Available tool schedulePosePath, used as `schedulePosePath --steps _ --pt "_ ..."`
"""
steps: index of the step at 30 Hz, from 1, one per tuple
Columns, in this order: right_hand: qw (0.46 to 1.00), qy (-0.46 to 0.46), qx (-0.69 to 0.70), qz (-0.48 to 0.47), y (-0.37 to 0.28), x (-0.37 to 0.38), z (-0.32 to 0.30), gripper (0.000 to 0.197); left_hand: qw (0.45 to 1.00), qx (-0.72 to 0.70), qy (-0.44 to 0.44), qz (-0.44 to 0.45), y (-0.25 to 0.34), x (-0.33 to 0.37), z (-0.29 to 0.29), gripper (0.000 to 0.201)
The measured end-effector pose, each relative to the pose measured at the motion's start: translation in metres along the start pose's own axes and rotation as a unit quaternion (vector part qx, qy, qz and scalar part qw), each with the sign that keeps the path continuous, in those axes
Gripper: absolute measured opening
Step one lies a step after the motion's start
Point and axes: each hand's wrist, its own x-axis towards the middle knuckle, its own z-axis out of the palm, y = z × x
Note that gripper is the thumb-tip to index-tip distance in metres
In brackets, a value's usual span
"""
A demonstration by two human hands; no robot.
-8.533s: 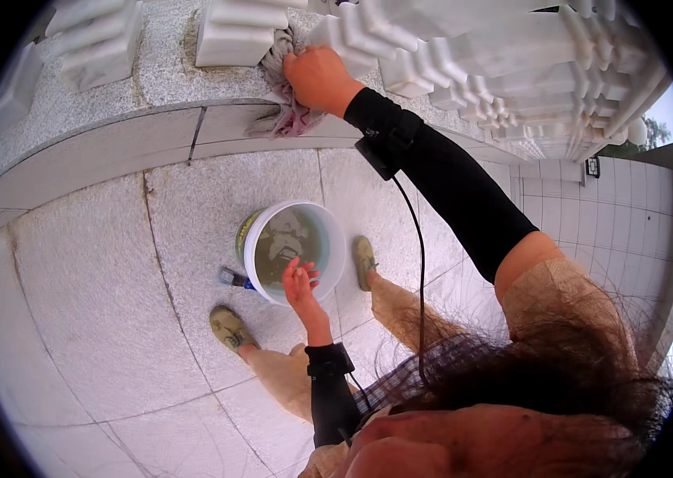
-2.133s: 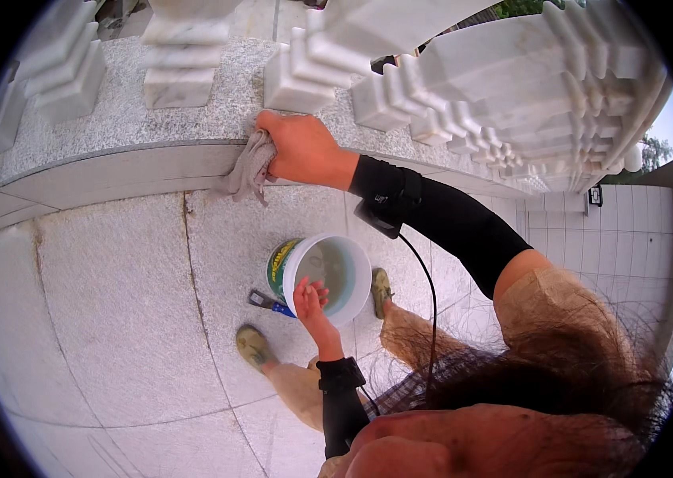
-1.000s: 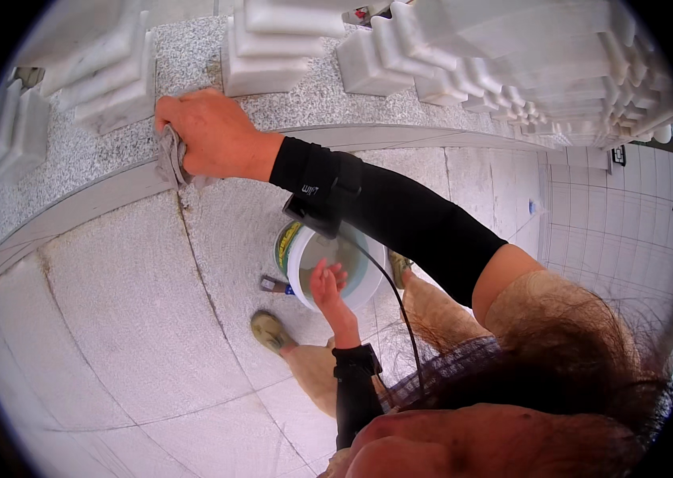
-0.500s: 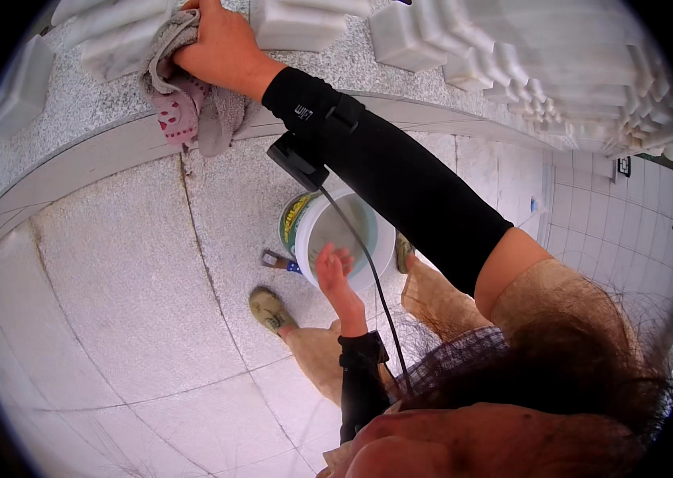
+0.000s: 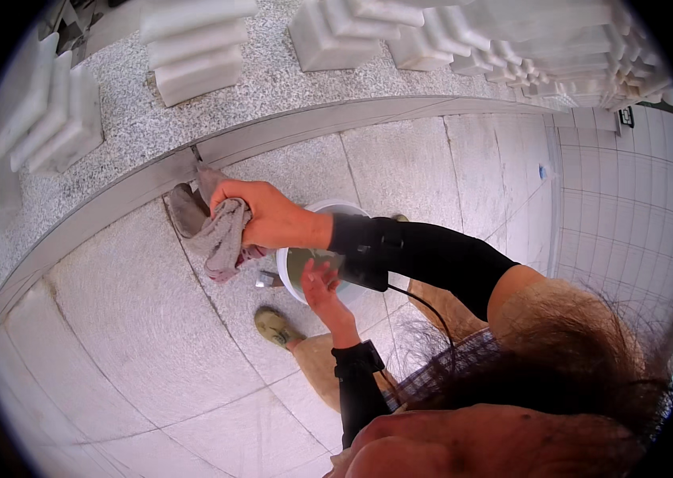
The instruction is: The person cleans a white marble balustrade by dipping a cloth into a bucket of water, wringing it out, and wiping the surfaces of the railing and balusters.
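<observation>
My right hand is closed round a bunched grey rag. Pinkish parts of the rag hang down beneath my fingers. Hand and rag hover over the paving, just in front of the stone ledge's face. Below my right forearm stands a white bucket with murky greenish water in it, partly hidden by that arm. My left hand is at the bucket's near side, over the water, palm up with its fingers loosely apart and nothing in them.
A speckled stone ledge curves across the far side, with white marble baluster bases along it. A flat-headed tool lies beside the bucket. My shoe is near it on the stone paving. A tiled surface is at the right.
My right hand has come back from the ledge top, down and nearer, with the rag still in it. My view has shifted a little. The left hand stays by the bucket.
</observation>
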Motion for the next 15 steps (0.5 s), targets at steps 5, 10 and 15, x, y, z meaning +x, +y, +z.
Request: schedulePosePath --steps 5,10,15 --pt "0.960 -0.010 0.232 0.154 0.017 -0.129 -0.055 0.042 0.996 -0.089 -0.008 -0.031 -0.035 0.000 -0.033 0.042" --pt "0.897 0.027 0.358 0.260 0.034 -0.215 -0.099 0.044 0.989 0.045 -0.142 -0.011 -0.061 0.004 -0.055 0.050" --pt "0.879 0.112 0.356 0.296 0.072 -0.272 -0.147 0.037 0.998 0.031 -0.048 0.011 -0.079 -0.011 -0.012 0.042"
